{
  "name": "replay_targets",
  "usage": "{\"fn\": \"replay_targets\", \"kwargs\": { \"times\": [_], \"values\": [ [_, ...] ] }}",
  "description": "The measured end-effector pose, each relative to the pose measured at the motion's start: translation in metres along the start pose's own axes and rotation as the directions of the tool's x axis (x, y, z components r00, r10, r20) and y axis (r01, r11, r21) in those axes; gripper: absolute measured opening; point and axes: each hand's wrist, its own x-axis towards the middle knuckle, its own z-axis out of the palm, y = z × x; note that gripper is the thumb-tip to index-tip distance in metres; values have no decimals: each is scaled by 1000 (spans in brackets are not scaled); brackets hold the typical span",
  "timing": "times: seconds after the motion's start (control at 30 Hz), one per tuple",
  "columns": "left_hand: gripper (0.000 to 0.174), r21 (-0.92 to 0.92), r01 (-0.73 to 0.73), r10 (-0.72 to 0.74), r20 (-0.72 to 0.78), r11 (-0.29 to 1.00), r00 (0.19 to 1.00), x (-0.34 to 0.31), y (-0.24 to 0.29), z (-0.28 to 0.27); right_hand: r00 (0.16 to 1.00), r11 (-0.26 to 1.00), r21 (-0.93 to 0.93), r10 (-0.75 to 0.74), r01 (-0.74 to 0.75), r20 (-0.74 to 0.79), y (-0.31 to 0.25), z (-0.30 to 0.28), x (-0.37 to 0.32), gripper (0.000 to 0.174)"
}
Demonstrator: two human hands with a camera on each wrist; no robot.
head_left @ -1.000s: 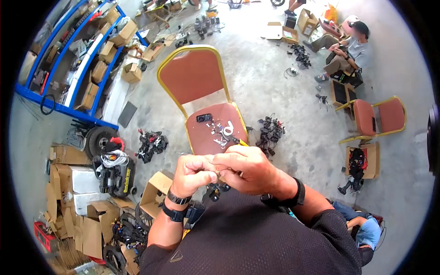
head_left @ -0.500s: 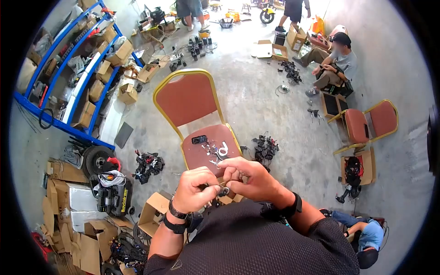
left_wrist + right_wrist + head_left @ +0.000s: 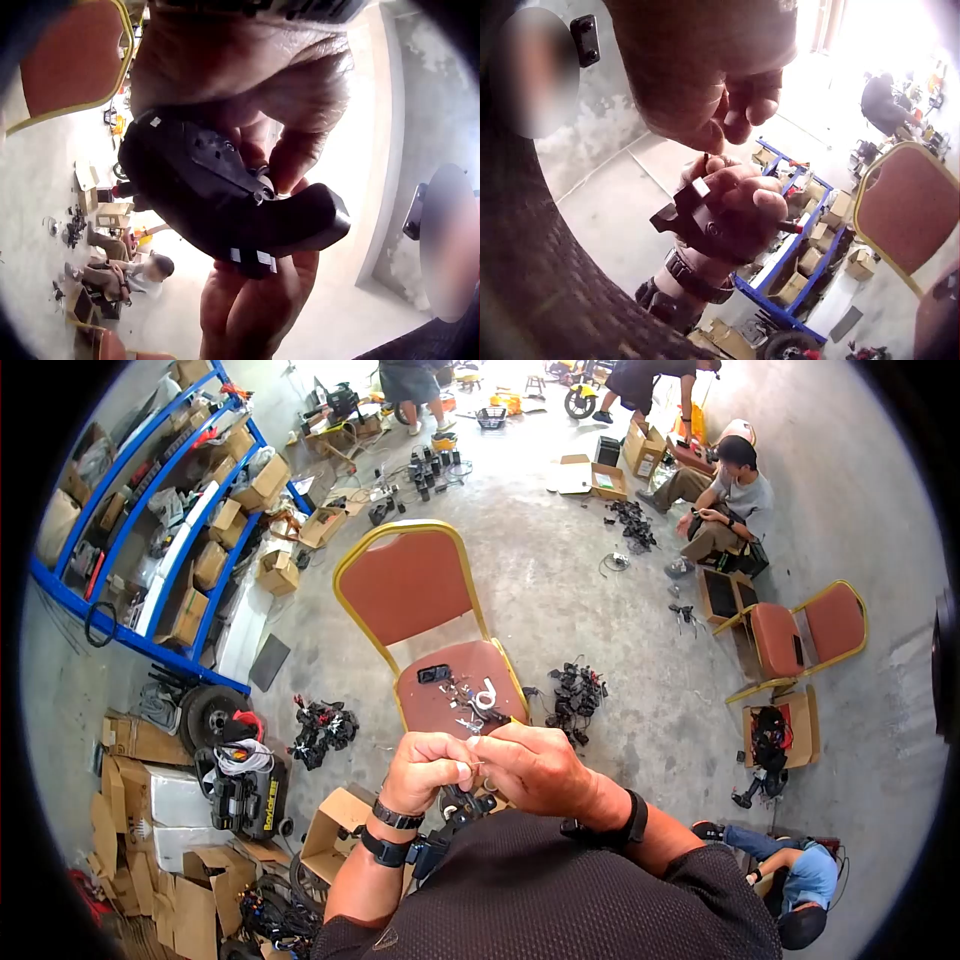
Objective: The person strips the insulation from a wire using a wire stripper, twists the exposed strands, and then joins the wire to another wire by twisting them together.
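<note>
My left hand [image 3: 425,772] holds a black curved lever-like part [image 3: 187,187], which shows below the hands [image 3: 462,807] in the head view. A small metal fitting [image 3: 262,187] sits in the part, close to the left fingertips. Opposite, my right hand [image 3: 545,770] has curled fingers, with thumb and index fingertips meeting the left hand's fingertips. A thin brownish wire-like piece [image 3: 706,159] shows at the right fingertips, mostly hidden by them. Just beyond both hands, a chair [image 3: 420,710] carries a white ring-shaped piece [image 3: 487,693], a black case [image 3: 434,674] and several small bits.
Piles of black parts lie on the floor left [image 3: 323,732] and right [image 3: 577,695] of the chair. Blue shelving [image 3: 120,630] stands at the left, above cardboard boxes [image 3: 335,825]. A seated person [image 3: 740,495] is at the back right, another person [image 3: 805,880] lower right.
My hands drew slightly apart half a second ago, with a thin piece between them, and are now together again. The head view has tilted up. A person at the back now bends over.
</note>
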Motion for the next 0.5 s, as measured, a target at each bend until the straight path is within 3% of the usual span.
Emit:
{"fn": "replay_targets", "kwargs": {
  "times": [0.1,0.2,0.33,0.37,0.43,0.47,0.5],
  "values": [
    [9,-8,28,-28,-12,1000,1000,2,-1,2,999,998,-20,-51,52,19,-1,-1,1,38],
    [11,-23,66,-66,-22,998,998,5,-3,5,995,995,-45,-81,84,61,2,-5,-2,46],
    [8,76,93,-98,64,993,993,17,-9,2,999,999,-6,37,-37,-28,4,-8,-15,44],
    [8,117,97,-109,104,988,989,23,-11,3,979,973,125,201,-196,-26,2,-11,-22,40],
    [3,307,-8,-61,215,952,975,42,-14,11,866,798,382,501,-465,6,-8,-22,-38,32],
    [1,411,-89,-32,280,907,960,52,-16,20,781,664,499,624,-556,41,-10,-30,-47,26],
    [2,497,-180,-5,347,849,938,64,-19,30,644,470,606,759,-642,94,-13,-39,-55,26]
  ]
}}
